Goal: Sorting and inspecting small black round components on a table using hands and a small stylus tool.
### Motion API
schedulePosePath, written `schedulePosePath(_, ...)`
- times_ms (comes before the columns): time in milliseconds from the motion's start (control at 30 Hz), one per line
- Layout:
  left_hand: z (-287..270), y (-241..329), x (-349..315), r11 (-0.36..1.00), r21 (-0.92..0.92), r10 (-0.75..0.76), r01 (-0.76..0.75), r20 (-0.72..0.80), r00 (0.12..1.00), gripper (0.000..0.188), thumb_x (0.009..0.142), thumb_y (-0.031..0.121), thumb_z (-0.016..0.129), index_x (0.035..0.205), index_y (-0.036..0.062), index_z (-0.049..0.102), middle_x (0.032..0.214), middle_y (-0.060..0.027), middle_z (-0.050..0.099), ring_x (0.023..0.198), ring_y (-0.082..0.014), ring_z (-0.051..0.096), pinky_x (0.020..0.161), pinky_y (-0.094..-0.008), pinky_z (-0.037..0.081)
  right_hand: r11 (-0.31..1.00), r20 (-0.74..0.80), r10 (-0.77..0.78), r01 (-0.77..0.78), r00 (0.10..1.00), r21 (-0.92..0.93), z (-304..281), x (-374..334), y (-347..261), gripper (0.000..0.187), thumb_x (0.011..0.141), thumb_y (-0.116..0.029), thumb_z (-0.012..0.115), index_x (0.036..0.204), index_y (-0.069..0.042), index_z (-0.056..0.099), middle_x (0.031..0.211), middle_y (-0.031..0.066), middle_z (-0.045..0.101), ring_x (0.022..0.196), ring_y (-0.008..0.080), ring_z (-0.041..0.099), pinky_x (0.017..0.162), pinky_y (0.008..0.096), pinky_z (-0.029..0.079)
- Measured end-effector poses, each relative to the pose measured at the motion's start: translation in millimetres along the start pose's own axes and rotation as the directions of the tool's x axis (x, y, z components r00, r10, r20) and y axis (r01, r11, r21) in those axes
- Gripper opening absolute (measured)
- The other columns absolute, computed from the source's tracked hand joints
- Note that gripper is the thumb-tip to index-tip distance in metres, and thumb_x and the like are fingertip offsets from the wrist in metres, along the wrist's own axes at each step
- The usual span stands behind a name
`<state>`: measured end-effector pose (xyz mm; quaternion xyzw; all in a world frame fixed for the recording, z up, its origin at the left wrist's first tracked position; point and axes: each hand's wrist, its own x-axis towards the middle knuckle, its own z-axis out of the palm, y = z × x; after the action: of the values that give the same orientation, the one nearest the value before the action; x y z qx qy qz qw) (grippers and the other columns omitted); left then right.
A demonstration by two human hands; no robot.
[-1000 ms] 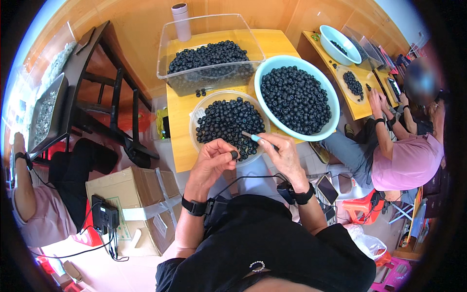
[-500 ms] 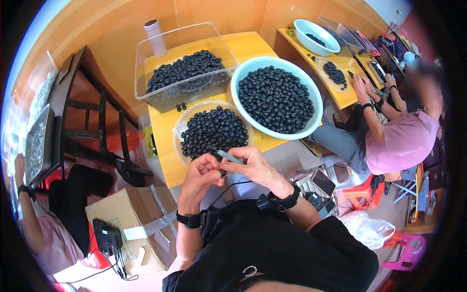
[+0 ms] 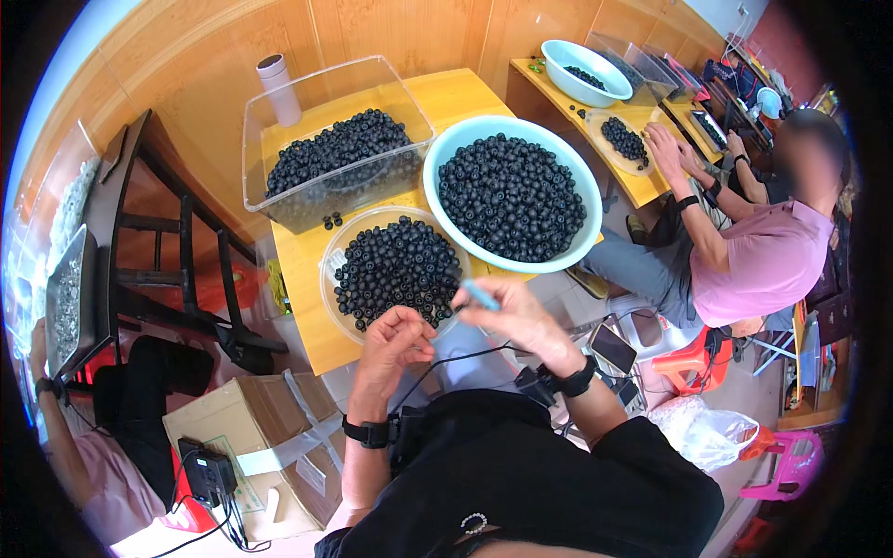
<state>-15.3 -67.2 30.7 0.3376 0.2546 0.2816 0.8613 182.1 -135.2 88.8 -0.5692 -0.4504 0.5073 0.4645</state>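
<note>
My left hand (image 3: 395,339) hovers just in front of a round clear tray (image 3: 327,284), its fingers curled together. Whatever may be between those fingertips is hidden. To its right, my right hand (image 3: 517,321) grips a slim light-blue pen-like tool (image 3: 481,295), partly blurred by motion. Small round black beads (image 3: 400,270) with holes lie heaped in the tray. Behind it stands a clear plastic box (image 3: 326,191) holding more beads. A large light-blue basin (image 3: 590,237) full of the same beads sits to the right. Several loose beads lie between box and tray.
These containers share a yellow wooden table (image 3: 316,349). A pink bottle (image 3: 278,91) stands behind the box. A cardboard box (image 3: 251,437) is at lower left. On the right, a person in a pink shirt (image 3: 758,260) works at another table. A black cable runs near my hands.
My hands have moved apart. The right hand, with the tool, has shifted right; the left has tilted away from it. The dark bead between them no longer shows.
</note>
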Motion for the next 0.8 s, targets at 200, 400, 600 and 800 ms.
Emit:
schedulePosePath(200, -6.5, 4.2, -1.5, 0.998, -0.001, 0.059, -0.059, -0.033, 0.998, 0.011, 0.089, 0.014, 0.059, 0.090, 0.0036, 0.057, 0.085, -0.0086, 0.064, 0.067, -0.0098, 0.063, 0.060, -0.0228, 0.056, 0.885, -0.530, -0.320, 0.048, 0.785, -0.463, -110.4, 40.2, -9.2, 0.020, 0.074, -0.006, 0.066, 0.094, -0.003, 0.066, 0.077, 0.0005, 0.064, 0.072, 0.0087, 0.057, 0.068, 0.0248, 0.045)
schedulePosePath(400, -9.9, -1.0, -9.0, 0.998, 0.008, 0.060, -0.060, -0.048, 0.997, 0.011, 0.090, 0.015, 0.058, 0.090, 0.0041, 0.058, 0.083, -0.0076, 0.064, 0.068, -0.0093, 0.062, 0.061, -0.0224, 0.055, 0.865, -0.624, -0.302, -0.068, 0.721, -0.497, -148.7, 41.2, -11.9, 0.034, 0.077, -0.004, 0.063, 0.111, -0.005, 0.063, 0.083, 0.0042, 0.067, 0.070, 0.0106, 0.058, 0.065, 0.0264, 0.047)
schedulePosePath(600, -25.2, 3.1, -10.6, 0.994, 0.083, 0.086, -0.075, -0.135, 0.987, 0.012, 0.089, 0.016, 0.059, 0.091, 0.0044, 0.058, 0.084, -0.0067, 0.064, 0.069, -0.0096, 0.062, 0.061, -0.0222, 0.053, 0.942, -0.685, -0.173, -0.085, 0.708, -0.325, -126.9, 11.0, 12.7, 0.024, 0.079, 0.000, 0.060, 0.103, -0.002, 0.066, 0.082, 0.0048, 0.066, 0.064, 0.0073, 0.053, 0.055, 0.0233, 0.041)
schedulePosePath(800, -31.3, 15.8, -7.2, 0.948, 0.303, 0.177, -0.094, -0.259, 0.949, 0.016, 0.087, 0.012, 0.061, 0.100, 0.0026, 0.061, 0.086, -0.0066, 0.065, 0.069, -0.0095, 0.062, 0.064, -0.0221, 0.052, 0.873, -0.584, -0.336, 0.012, 0.739, -0.487, -98.9, -3.2, 40.2, 0.019, 0.082, -0.005, 0.060, 0.100, -0.002, 0.065, 0.081, 0.0020, 0.066, 0.058, 0.0066, 0.051, 0.051, 0.0215, 0.039)
